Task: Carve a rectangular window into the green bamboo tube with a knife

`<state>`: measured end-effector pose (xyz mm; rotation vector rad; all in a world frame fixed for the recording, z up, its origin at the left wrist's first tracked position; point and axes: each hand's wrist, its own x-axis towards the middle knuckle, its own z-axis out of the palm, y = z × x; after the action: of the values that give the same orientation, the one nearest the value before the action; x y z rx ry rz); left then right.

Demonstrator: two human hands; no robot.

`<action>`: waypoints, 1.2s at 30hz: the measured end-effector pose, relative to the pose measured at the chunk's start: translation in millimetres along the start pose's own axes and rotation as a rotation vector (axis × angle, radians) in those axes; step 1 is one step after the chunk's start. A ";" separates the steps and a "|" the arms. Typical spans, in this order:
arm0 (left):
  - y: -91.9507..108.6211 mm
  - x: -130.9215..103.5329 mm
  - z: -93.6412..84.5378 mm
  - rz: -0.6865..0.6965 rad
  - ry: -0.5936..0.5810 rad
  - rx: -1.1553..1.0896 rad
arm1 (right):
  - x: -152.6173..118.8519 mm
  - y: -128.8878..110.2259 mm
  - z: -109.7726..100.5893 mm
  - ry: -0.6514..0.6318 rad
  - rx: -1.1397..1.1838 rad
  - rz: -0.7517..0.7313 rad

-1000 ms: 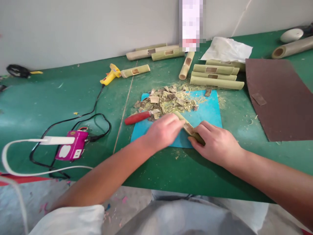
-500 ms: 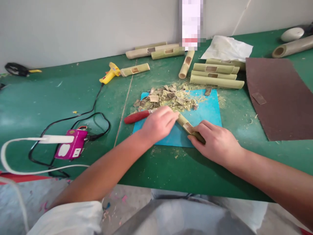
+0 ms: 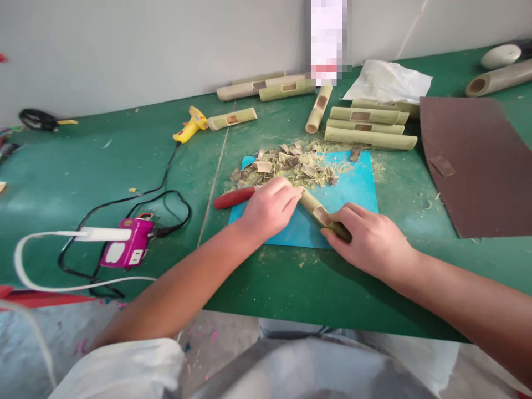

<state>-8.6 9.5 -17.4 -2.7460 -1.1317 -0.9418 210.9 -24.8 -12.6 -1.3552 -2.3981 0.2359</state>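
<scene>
A short green bamboo tube [image 3: 311,203] with a rectangular opening cut in its side lies slantwise over the blue mat [image 3: 353,191]. My left hand [image 3: 272,209] is closed at its far end, fingertips pressed together there. Around the near end wrap the fingers of my right hand [image 3: 369,235], the thumb close to the opening. A red-handled tool [image 3: 235,198] lies beside my left hand; its working end is hidden. Just beyond both hands, a heap of bamboo chips and shavings [image 3: 286,162] covers the back of the mat.
Several cut bamboo tubes [image 3: 369,137] lie at the back, some under white paper [image 3: 386,82]. A brown sheet [image 3: 477,172] is at right. On the left are a yellow glue gun [image 3: 191,126], a purple power adapter [image 3: 129,244] and looping cables. The table's front edge runs before me.
The whole view has shifted slightly, so things on the left appear a little further right. Both hands keep nearly the same position on the bamboo tube.
</scene>
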 end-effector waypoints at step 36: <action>-2.7 0.0 2.4 -0.010 -0.002 -0.117 | 0.8 -1.5 -4.8 -0.042 -0.027 0.060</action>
<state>-9.1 12.1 -19.9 -2.8347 -1.1261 -1.0389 211.3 -25.1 -7.6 -1.4502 -2.4052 0.2517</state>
